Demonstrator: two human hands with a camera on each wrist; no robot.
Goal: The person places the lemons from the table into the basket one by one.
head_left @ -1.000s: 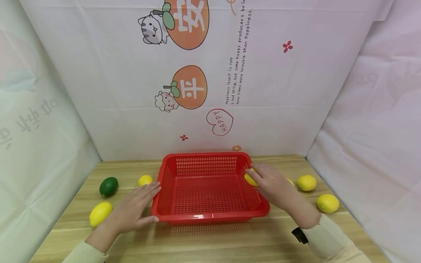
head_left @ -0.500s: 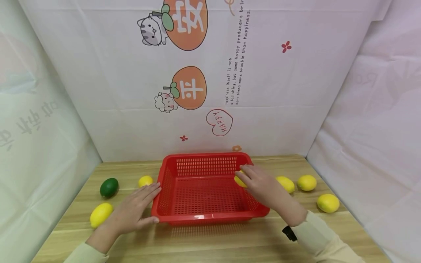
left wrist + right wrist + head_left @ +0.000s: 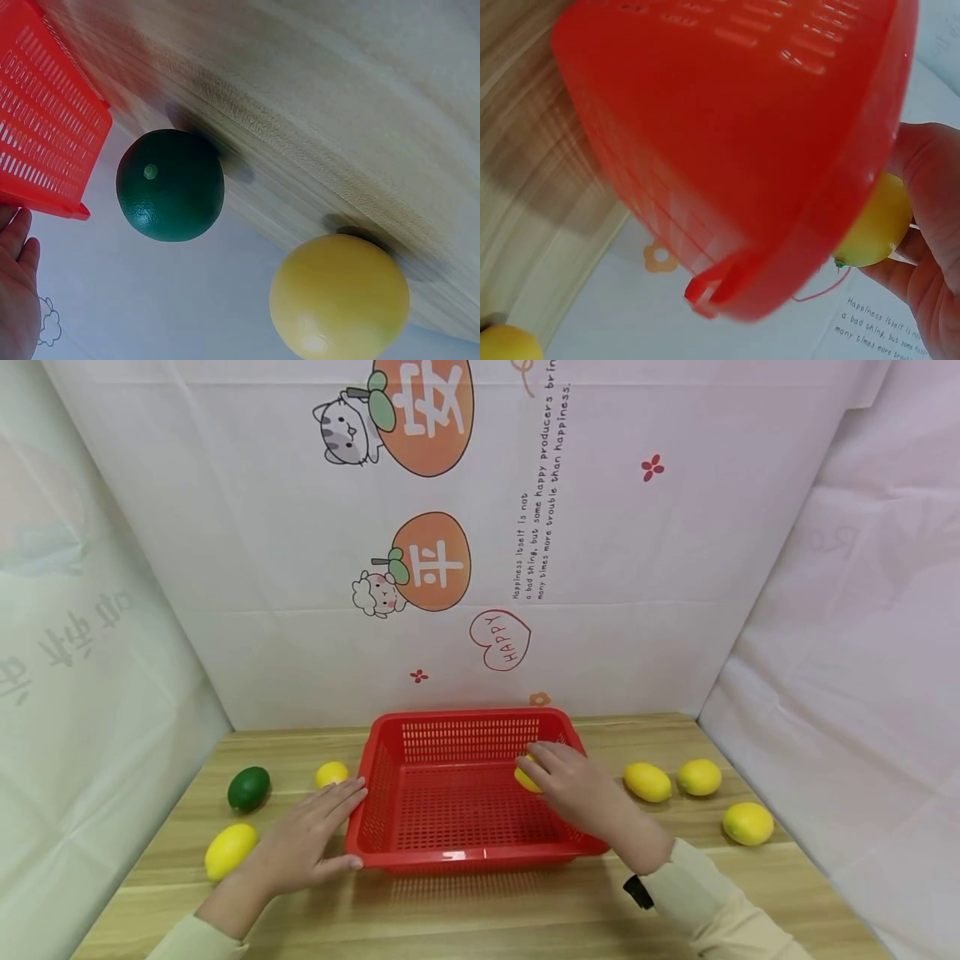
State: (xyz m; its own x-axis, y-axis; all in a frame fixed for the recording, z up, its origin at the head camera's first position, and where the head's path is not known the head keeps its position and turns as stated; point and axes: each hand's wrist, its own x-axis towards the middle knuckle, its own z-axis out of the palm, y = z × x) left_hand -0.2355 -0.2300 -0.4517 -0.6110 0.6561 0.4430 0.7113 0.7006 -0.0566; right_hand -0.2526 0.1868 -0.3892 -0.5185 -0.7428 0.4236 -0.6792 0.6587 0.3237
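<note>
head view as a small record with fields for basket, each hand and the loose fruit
basket: red, slotted, on a wooden table
left hand: fingers at the basket's left rim
right hand: holding a yellow fruit over the basket
left of basket: green fruit, two yellow fruits
right of basket: three yellow fruits

I see a smooth yellow lemon (image 3: 527, 778) in the grip of the right hand (image 3: 576, 789), partly hidden by its fingers, a small green tip at one end. Under that hand is the red basket (image 3: 468, 858), rectangular, with slotted walls and floor. I see it upright, its near side touching the left hand's fingers (image 3: 341, 795).
</note>
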